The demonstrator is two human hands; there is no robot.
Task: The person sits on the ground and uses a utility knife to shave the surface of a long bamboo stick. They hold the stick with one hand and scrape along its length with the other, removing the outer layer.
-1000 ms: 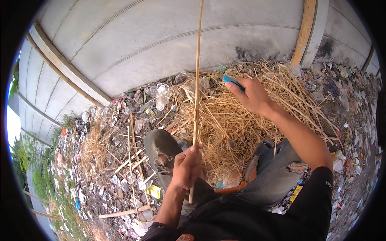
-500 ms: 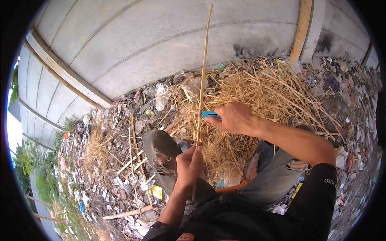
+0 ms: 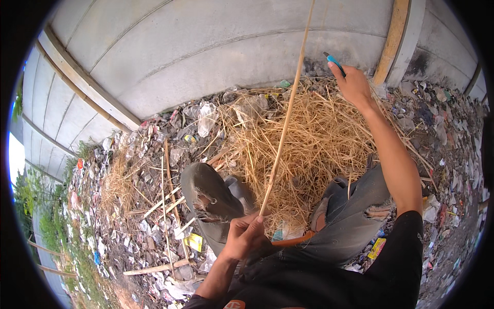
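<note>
A long, thin bamboo strip point(image 3: 286, 123) slants up and away from my lap, its far end running past the top edge of the view. My left hand point(image 3: 244, 236) is wrapped round its lower part, between my knees. Out ahead on the right, my right hand point(image 3: 353, 87) grips a blue-handled utility knife point(image 3: 335, 64), its dark tip pointing up and to the left. The knife is apart from the strip. Below both hands lies a heap of pale shavings point(image 3: 314, 134), spread in front of my feet.
A grey concrete panel wall point(image 3: 216, 56) stands ahead, with a wooden post point(image 3: 392, 41) against it. Litter point(image 3: 149, 237) covers the ground around me. Several bamboo pieces lie at left, among them a thick stick point(image 3: 157, 268). Green plants point(image 3: 51, 226) grow at far left.
My right hand has swung forward, up and right, taking the knife off the strip. The strip now leans further right, and my left hand has come down slightly toward my lap.
</note>
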